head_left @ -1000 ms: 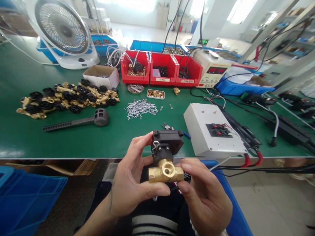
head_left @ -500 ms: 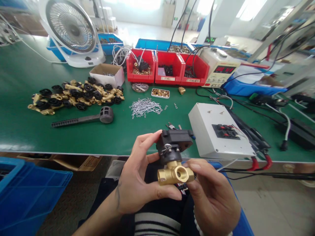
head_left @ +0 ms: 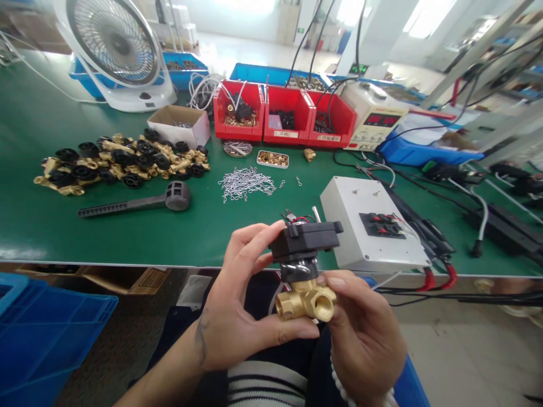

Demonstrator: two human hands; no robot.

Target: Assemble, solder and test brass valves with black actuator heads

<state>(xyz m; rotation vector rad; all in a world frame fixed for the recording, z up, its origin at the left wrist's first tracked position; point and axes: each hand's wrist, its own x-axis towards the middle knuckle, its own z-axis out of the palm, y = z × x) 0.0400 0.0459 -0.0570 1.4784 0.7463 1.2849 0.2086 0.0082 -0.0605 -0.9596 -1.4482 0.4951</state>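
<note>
Over lap, before green bench (head_left: 127, 237): my left hand (head_left: 237, 316) clamped on brass valve (head_left: 303, 299), fingertip steadying black cap; right hand (head_left: 365, 333) pinching its side, open port turned up for viewing.

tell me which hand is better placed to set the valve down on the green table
Left, probably. The left hand wraps the valve, thumb under the brass body and fingers on the black top; the right hand only pinches the brass end.
</note>
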